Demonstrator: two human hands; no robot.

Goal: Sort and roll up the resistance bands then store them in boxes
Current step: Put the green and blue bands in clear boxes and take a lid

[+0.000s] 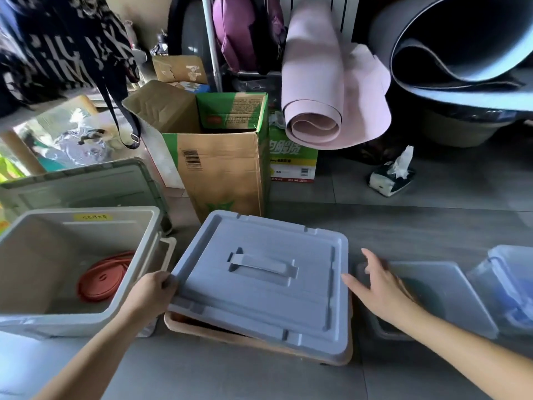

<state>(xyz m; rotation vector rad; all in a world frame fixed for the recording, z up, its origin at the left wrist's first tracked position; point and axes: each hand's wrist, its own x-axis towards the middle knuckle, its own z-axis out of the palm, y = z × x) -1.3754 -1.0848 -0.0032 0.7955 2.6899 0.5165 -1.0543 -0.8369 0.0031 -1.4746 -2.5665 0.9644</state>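
Grey tiled floor (403, 226). Tall cardboard carton (225, 168) stands upright at centre back, top flaps open, green print and a barcode on its sides. Just right of it, touching, a lower green-and-white box (291, 160). Rolled pink mat (317, 82) leans above that box, open end facing the camera. Far right: a large dark mat (461, 53), loosely rolled. Soft tissue pack (389, 180) on the floor under the mats, one tissue sticking up. Purple bag (230, 33) hangs beside a metal pole (212, 44). Top left: black-and-white patterned cloth (63, 39), dark strap (121, 119) dangling. Torn small cardboard box (178, 67) behind the carton.
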